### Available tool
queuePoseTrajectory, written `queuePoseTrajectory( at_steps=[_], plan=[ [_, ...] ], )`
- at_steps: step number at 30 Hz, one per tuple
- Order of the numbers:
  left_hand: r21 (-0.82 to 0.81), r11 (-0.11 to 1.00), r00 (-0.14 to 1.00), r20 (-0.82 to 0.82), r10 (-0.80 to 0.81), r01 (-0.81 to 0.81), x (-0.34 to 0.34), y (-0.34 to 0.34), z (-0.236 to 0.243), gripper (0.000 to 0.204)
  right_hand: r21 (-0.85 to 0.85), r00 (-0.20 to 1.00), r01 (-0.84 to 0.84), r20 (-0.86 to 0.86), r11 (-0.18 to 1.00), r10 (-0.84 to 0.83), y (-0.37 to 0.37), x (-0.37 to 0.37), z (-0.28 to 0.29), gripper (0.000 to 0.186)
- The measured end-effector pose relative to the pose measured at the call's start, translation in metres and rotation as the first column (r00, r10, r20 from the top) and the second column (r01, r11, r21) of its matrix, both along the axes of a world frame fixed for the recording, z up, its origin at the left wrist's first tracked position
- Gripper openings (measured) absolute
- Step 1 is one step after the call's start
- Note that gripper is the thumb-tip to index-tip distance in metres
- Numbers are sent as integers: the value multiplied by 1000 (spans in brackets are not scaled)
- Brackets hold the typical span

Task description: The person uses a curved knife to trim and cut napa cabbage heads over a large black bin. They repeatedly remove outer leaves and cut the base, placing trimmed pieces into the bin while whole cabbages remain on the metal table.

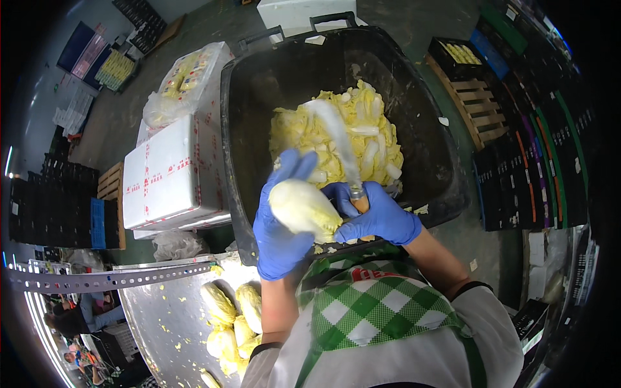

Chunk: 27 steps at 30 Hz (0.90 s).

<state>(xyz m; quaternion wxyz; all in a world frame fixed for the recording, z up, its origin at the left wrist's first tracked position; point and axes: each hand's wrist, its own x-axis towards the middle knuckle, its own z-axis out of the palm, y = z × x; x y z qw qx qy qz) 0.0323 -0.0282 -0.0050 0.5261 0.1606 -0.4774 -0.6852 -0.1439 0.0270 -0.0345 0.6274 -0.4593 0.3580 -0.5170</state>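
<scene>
Head view: the left hand (279, 223), in a blue glove, wraps around a pale trimmed cabbage head (303, 208) and holds it over the near rim of a large black bin (440, 168). The right hand (378, 216), also gloved, is clenched around the wooden handle of a knife (341, 145), whose blade appears blurred above the bin. The bin contains a heap of cut yellow leaves (336, 132).

The cabbage head appears compact and moderately heavy, firm at the core yet brittle in the outer leaves. The wet surface against a glove is probably slippery, so a full-palm grip around the mid-body, as shown, looks the most secure.

At lower left, a stainless surface (158, 317) carries several more trimmed cabbages (233, 320) and scattered leaf fragments. White foam boxes (168, 174) stand left of the bin. Stacked dark crates (537, 168) and a wooden pallet (475, 107) line the right side on a green concrete floor (119, 116).
</scene>
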Motion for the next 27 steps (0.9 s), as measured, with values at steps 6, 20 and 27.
queuePoseTrajectory(
  at_steps=[6,20,27],
  plan=[
    [-330,944,922,361,141,-15,2,1,-8,79,-111,990,98,-89,989,-108,-6,-2,1,37],
    [-598,799,756,493,431,-66,17,0,-11,63,-470,907,204,-240,859,-347,-7,3,36,29],
    [-256,966,882,446,151,-36,29,8,-25,61,-635,698,240,-413,734,-585,-32,-6,19,29]
  ],
)
